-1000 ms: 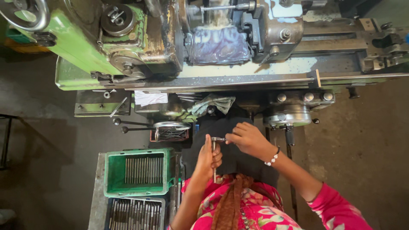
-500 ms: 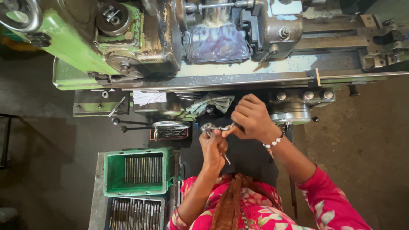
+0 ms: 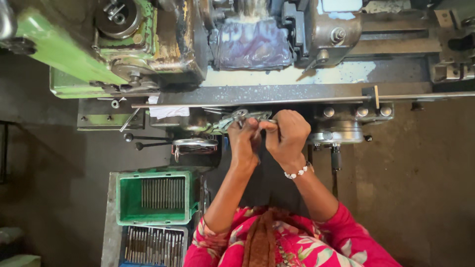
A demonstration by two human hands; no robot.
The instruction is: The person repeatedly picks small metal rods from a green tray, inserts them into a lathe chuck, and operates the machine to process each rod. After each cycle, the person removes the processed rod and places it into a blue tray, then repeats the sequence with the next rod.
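Both hands meet in front of the lathe [image 3: 277,54], just below its long horizontal rail [image 3: 297,101]. The left hand [image 3: 245,143] is curled with its fingers closed around a slim, grey metal rod [image 3: 257,129]; only a short stretch of the rod shows between the two hands, and its ends are hidden. The right hand [image 3: 288,136] is curled beside it, touching the left, with the fingertips pinched on the same rod. A white bead bracelet [image 3: 298,171] sits on the right wrist. To the lower left, a green plastic crate [image 3: 154,198] holds a row of similar thin grey rods, and a blue crate [image 3: 153,244] below holds more.
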